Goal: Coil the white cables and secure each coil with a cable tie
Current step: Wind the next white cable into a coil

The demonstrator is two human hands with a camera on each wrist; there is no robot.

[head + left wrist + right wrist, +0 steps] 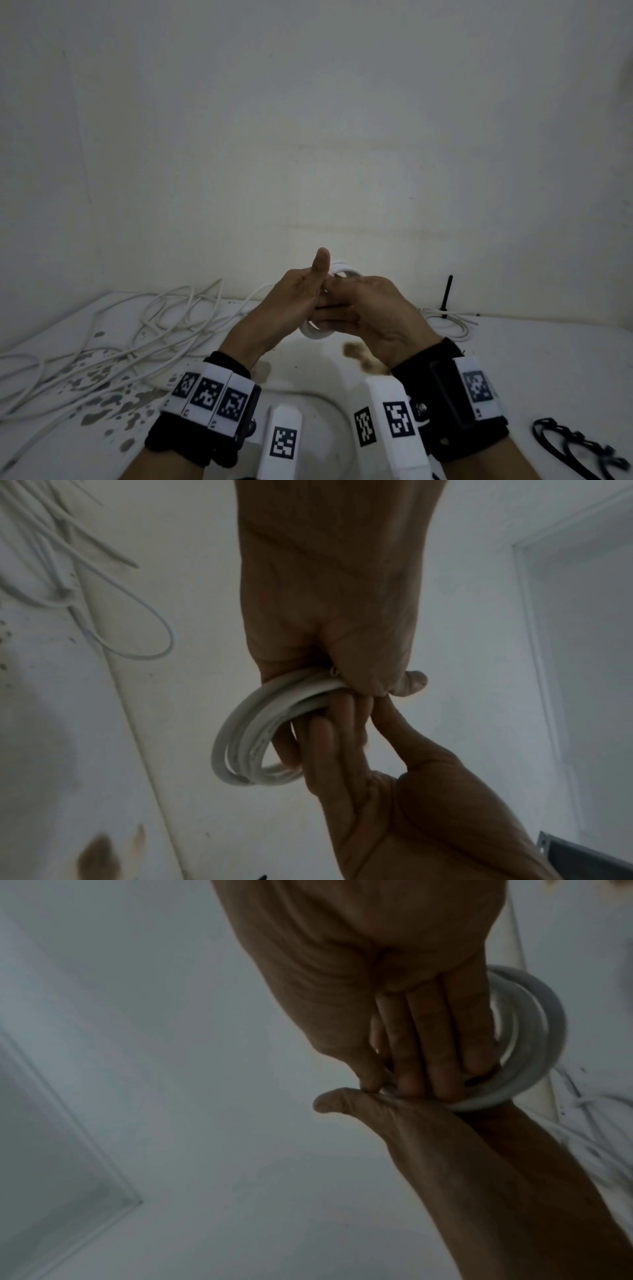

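Observation:
I hold a small white cable coil up above the table between both hands. My left hand grips one side of the coil in its palm, thumb sticking up. The fingers of my right hand run straight through the ring, with the thumb pressing from outside, so they pinch the turns next to the left thumb. Several turns lie side by side. Black cable ties lie on the table at the near right. No tie shows on the coil.
A tangle of loose white cables covers the left of the stained white table. Another white cable and a black upright strip sit at the back right by the wall. A brown stain marks the middle.

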